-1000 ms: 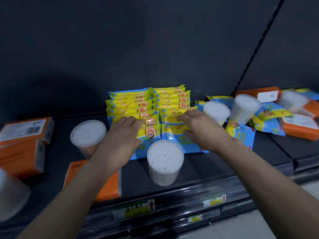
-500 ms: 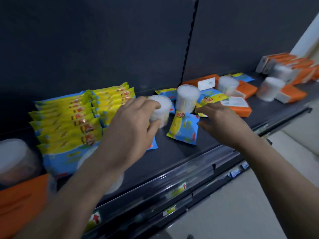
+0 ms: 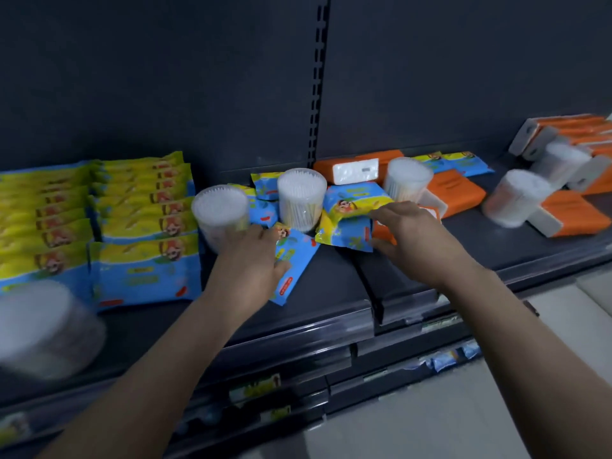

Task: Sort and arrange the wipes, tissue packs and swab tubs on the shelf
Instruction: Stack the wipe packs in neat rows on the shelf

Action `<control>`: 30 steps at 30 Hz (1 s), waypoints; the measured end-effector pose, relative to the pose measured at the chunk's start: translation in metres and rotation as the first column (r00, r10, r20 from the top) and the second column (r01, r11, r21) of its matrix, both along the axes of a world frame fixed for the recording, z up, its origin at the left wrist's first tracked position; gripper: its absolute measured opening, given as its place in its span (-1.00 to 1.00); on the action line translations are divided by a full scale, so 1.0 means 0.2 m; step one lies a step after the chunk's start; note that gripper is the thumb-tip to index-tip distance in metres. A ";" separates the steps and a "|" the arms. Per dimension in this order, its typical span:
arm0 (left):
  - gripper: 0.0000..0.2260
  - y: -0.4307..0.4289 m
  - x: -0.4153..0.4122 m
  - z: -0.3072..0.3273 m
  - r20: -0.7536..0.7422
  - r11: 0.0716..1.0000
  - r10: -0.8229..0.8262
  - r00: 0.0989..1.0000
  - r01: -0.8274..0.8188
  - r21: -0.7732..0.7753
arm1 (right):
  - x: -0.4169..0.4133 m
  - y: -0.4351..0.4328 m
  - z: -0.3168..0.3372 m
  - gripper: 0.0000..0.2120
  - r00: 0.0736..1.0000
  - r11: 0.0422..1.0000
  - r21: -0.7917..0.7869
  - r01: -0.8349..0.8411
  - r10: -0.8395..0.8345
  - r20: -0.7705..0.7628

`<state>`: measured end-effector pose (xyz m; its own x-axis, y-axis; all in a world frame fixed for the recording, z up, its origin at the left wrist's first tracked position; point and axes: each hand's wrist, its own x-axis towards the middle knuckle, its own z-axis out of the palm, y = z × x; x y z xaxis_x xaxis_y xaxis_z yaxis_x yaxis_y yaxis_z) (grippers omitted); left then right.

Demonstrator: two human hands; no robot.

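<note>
Wipes packs in blue and yellow plastic film [image 3: 142, 226] lie in two overlapping rows on the left part of the dark metal shelf [image 3: 331, 286], each pack lapping the one behind it. Towards the middle, more packs of the same kind lie askew. One loose wipes pack [image 3: 294, 260] slants towards the shelf's front edge, and a crumpled pair [image 3: 347, 213] lies one on the other just right of it.

The left hand [image 3: 248, 263] rests palm down on the slanted pack, its thumb across the pack's face. Its fingertips are by the foot of a clear round swab tub filled with white cotton tips [image 3: 220, 210]; whether it grips anything cannot be told. The right hand [image 3: 420, 240] is spread, fingers apart and thumb held low, with its fingertips at the right end of the crumpled pair.

A second swab tub [image 3: 301, 197] stands upright between the loose packs. A third tub [image 3: 409, 178] stands behind the right hand, beside an orange tissue pack with a white end label [image 3: 357, 167]. Further right, more orange tissue packs [image 3: 569, 213] lie scattered with a blurred tub [image 3: 516, 197] among them, and two flat wipes packs [image 3: 453, 162] lie by the dark back panel [image 3: 198, 77]. Another blurred tub [image 3: 43, 326] sits at the front left. Price labels [image 3: 255, 385] line the shelf's front rail.
</note>
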<state>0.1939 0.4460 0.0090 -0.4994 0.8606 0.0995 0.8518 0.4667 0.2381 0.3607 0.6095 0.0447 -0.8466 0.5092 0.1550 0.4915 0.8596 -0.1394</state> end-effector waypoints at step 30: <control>-0.77 0.10 0.04 0.31 0.186 0.977 0.126 0.974 -0.155 0.149 | -0.31 0.46 -0.03 -0.30 0.962 0.970 -0.218 -0.105 0.154 0.223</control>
<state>0.2013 0.4669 0.0713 -0.6365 0.7599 0.1323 0.7187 0.5220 0.4594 0.2990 0.7008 0.0394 -0.9070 0.3924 -0.1527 0.4178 0.8839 -0.2101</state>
